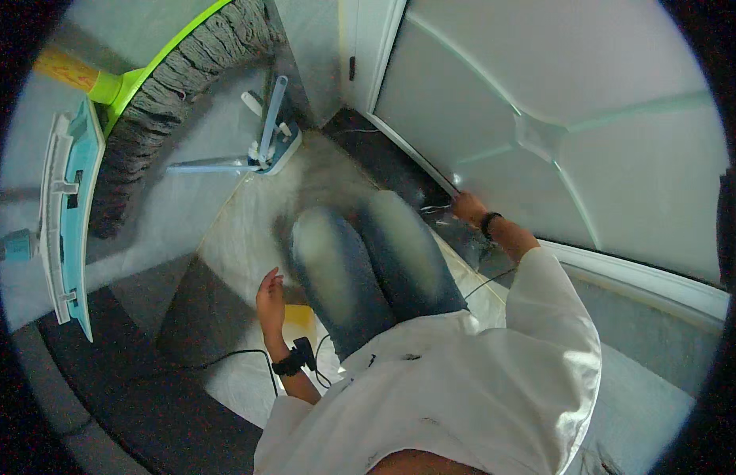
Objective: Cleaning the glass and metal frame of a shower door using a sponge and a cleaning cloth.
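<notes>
My right hand [470,208] reaches down to the lower white frame [573,259] of a frosted glass panel [629,172], just above a dark, shiny strip of floor [397,157]. Its fingertips are hidden, so any small thing in them cannot be made out. Beside my left knee hangs my left hand [271,300], fingers loosely bent and apart, with nothing seen in it. A black strap with a small device [294,358] is on that wrist, with a black cable close by. Partly behind the left wrist, a yellow object [300,320] lies low down.
At the left are a dust mop [184,77] with grey strands and green frame, and a light-blue flat mop head [77,219]. Blue-and-white cleaning tools [273,142] stand in the far corner. A black cable [237,353] runs near my left arm. A dark mat [160,386] lies lower left.
</notes>
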Available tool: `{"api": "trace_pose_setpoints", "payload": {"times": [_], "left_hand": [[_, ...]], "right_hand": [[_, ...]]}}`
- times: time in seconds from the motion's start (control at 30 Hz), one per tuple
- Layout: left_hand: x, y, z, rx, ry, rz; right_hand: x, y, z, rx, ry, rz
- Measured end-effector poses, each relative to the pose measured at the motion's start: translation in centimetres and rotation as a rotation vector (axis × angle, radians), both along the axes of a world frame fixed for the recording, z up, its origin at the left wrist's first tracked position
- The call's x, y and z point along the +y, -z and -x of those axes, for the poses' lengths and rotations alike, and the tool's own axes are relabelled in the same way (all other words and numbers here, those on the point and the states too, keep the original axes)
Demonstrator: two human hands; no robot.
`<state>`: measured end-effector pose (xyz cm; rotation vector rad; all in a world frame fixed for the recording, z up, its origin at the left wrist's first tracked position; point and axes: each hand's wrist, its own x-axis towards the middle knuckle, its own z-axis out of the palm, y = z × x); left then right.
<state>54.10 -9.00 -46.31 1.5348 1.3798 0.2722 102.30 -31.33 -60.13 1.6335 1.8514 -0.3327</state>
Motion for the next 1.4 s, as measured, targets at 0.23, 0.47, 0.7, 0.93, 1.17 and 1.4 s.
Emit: {"api": "trace_pose_setpoints", "payload": {"times": [0.23,0.47,0.7,0.93,1.17,1.4], "left_hand": [[-1.4,-0.6,0.5,-0.240,-0.164,0.094],[-3.0,1.1,3.3,-0.107,-0.209,0.013],[-2.1,2.5,3.0,-0.101,-0.176,0.038],[-1.3,1.4,1.3,-0.059,-0.142,0.015],[-1.8,1.7,1.6,-0.026,-0.157,0.044],[-2.9,1.9,1.7,-0.011,-0.213,0.116]], "right_hand": [[24.3,0.2,-0.3,0.192,-0.220,-0.598],[25.7,3.5,0.5,0.127,-0.088,-0.654],[2.1,5.6,-0.6,0.250,0.305,-0.275],[-7.5,0.5,-0.8,0.111,0.119,0.271],[3.1,9.7,-2.8,0.208,0.145,-0.082],[29.7,4.4,-0.5,0.194,-0.039,-0.693]]}}
